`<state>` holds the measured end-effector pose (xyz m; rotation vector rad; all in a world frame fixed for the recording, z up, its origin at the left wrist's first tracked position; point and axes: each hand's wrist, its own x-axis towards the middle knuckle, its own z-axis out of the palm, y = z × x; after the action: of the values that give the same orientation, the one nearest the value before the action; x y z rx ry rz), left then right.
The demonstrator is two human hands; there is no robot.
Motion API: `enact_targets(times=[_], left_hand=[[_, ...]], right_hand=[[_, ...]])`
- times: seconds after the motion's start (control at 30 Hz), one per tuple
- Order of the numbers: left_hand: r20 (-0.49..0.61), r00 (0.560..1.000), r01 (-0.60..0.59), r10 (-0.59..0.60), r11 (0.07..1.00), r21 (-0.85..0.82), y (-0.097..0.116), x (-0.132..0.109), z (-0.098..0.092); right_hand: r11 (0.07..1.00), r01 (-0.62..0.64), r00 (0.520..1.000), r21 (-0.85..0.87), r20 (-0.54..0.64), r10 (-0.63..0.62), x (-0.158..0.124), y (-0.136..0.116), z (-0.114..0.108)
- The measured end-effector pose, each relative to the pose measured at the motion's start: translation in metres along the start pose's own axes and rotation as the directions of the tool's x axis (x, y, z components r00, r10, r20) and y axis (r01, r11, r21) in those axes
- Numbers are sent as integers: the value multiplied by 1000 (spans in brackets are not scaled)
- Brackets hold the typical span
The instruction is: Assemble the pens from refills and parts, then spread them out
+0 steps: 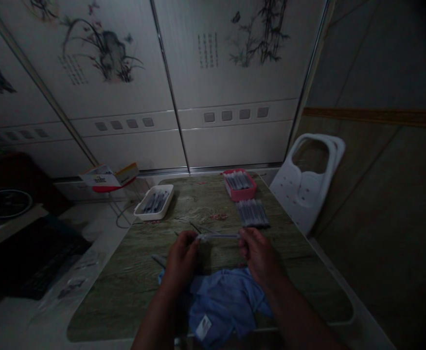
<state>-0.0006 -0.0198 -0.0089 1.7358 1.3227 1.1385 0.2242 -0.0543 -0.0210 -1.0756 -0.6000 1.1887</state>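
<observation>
Between both hands, level above the table, is a slim pen-like stick [220, 236], pale and partly see-through. My left hand [184, 255] is closed with its fingertips at the left end, where a bit of clear crinkled plastic shows. The right end is pinched by the thumb and fingers of my right hand [258, 253]. Beneath the wrists, a blue cloth [223, 301] with a white label lies crumpled at the table's near edge. A few thin dark sticks [194, 227] lie just beyond my left hand. The dim light hides finer details.
On the wood-patterned table [125, 291], a white tray [167, 204] of pen-like sticks stands back left. At back right is a pink basket [242, 194] of similar sticks, with a row of wrapped sticks [252, 213] before it. A folded white chair [304, 184] leans at right.
</observation>
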Motion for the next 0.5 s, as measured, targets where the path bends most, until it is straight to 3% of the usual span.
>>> enact_targets(times=[0.17,0.5], left_hand=[[50,991,134,-125,944,-303,5,-2,5],[57,985,175,-166,929,-326,8,-4,1]], right_hand=[[999,37,999,13,14,-37,-1,-3,1],[995,74,997,-61,7,-73,-1,-5,1]])
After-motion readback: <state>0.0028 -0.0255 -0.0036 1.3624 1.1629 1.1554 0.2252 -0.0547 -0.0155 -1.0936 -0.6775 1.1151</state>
